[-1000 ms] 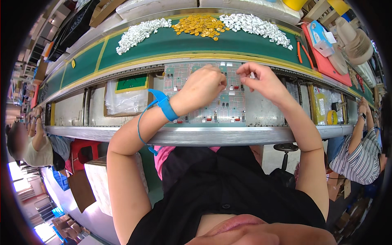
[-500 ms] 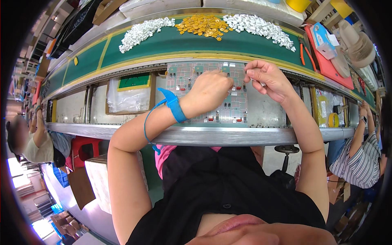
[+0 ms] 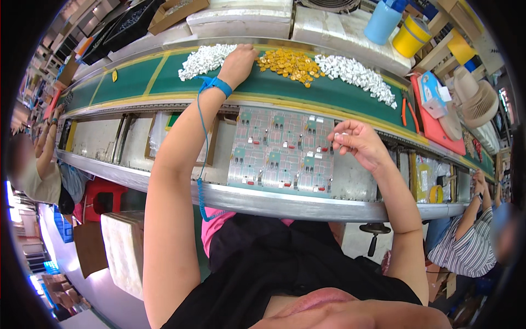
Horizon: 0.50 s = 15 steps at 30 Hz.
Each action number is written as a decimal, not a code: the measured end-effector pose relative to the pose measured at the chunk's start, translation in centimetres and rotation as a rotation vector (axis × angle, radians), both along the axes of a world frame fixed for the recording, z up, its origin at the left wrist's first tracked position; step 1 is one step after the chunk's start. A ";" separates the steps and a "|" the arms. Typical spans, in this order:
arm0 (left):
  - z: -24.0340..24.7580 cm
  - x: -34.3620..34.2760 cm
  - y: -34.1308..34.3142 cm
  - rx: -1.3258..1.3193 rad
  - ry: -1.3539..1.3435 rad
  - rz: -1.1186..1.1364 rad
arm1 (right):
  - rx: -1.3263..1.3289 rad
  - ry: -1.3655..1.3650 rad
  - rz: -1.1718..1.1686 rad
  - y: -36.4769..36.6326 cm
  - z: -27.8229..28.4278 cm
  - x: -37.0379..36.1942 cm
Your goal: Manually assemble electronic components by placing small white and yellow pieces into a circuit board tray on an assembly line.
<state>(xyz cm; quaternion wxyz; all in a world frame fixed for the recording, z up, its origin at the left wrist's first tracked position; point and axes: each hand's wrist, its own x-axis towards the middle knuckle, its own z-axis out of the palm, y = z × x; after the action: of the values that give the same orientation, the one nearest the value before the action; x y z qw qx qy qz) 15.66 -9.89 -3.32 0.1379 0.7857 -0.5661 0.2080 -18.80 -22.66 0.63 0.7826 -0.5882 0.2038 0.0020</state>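
In the head view, the right hand is nearly closed, thumb and forefinger pinching what looks like a small white part; the other fingers are loosely bent. The board lies just left of this hand, the fingertips level with its right edge; whether they touch it I cannot tell. Its sides look close to equal, so no long axis stands out.

The left hand is well apart from the board — out over the far side of the bench, with the board nearer the body and a little to its right. So the right hand is clearly the nearer one. The left fingers are curled, their tips partly hidden, and whether they hold anything I cannot tell. Just left of that hand is a white pile; just right, the yellow discs. Around its wrist sits a blue strap.

Beyond the right hand, farther right — pliers and a red tray.
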 end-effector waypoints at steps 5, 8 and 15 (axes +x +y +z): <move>-1.2 1.0 -0.5 -0.007 0.046 0.031 | 0.019 0.007 -0.057 0.5 0.2 0.2; -1.6 1.0 -0.6 -0.019 0.067 0.065 | 0.012 0.027 -0.111 0.8 0.4 0.4; -1.9 1.8 -0.8 -0.185 0.163 -0.016 | 0.033 0.013 -0.034 0.4 -0.6 1.0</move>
<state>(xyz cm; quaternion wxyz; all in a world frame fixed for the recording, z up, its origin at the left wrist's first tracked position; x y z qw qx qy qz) 17.47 -10.69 -5.26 0.2572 0.7793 -0.5377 0.1935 -17.83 -22.23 0.06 0.7908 -0.5715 0.2190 -0.0041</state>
